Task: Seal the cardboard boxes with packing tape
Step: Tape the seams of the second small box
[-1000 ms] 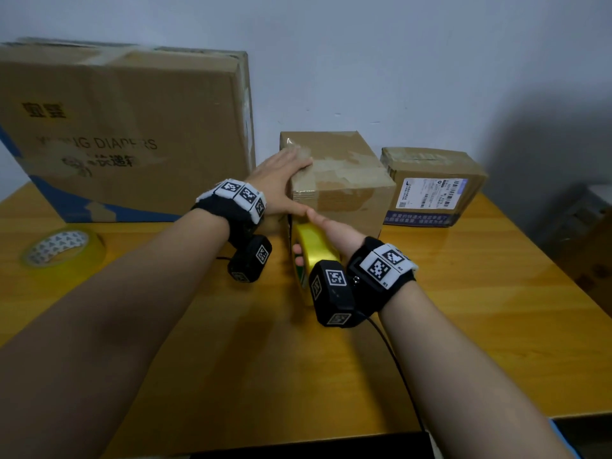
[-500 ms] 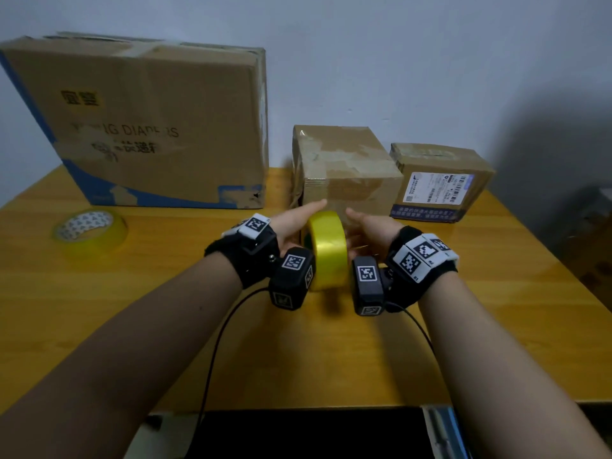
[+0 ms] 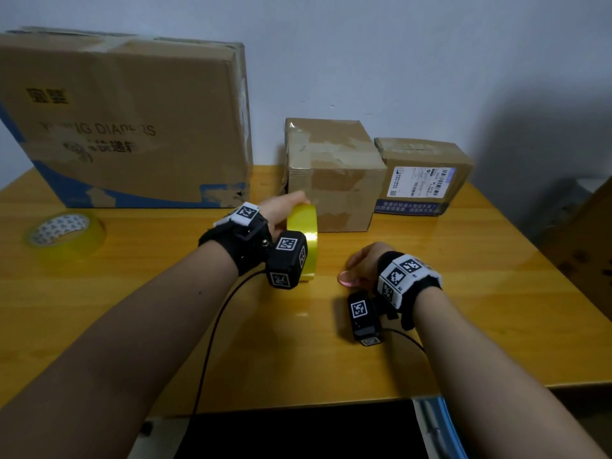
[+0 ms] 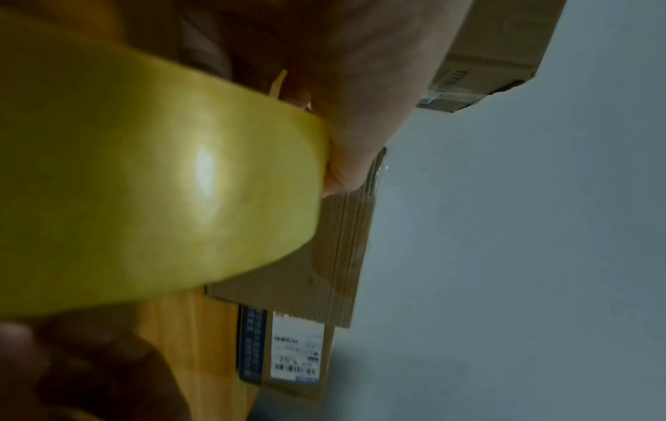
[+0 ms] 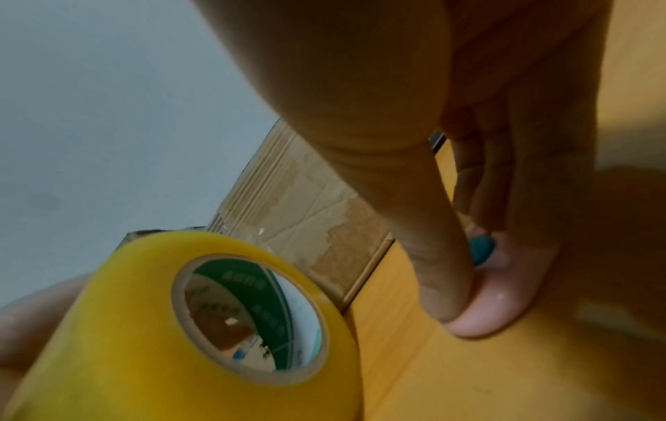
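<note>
A yellow tape roll (image 3: 303,231) stands on edge on the table, in front of the middle cardboard box (image 3: 331,173). My left hand (image 3: 286,208) grips the roll from its top and left side; in the left wrist view the fingers (image 4: 360,114) curl over the tape roll (image 4: 162,185). My right hand (image 3: 357,265) is down on the table to the right of the roll, its thumb and fingers pinching a small flat pink object (image 5: 504,299) with a teal part (image 5: 481,252). The roll's core (image 5: 248,322) faces the right wrist camera.
A large diaper box (image 3: 132,127) stands at the back left. At the back right is a small labelled box (image 3: 424,175). A second tape roll (image 3: 63,230) lies flat at the left. The wooden table (image 3: 480,293) ends near me, and a cable trails off its front edge.
My right hand has left the tape roll and dropped right onto the pink object. My left hand has shifted up over the roll and holds it alone.
</note>
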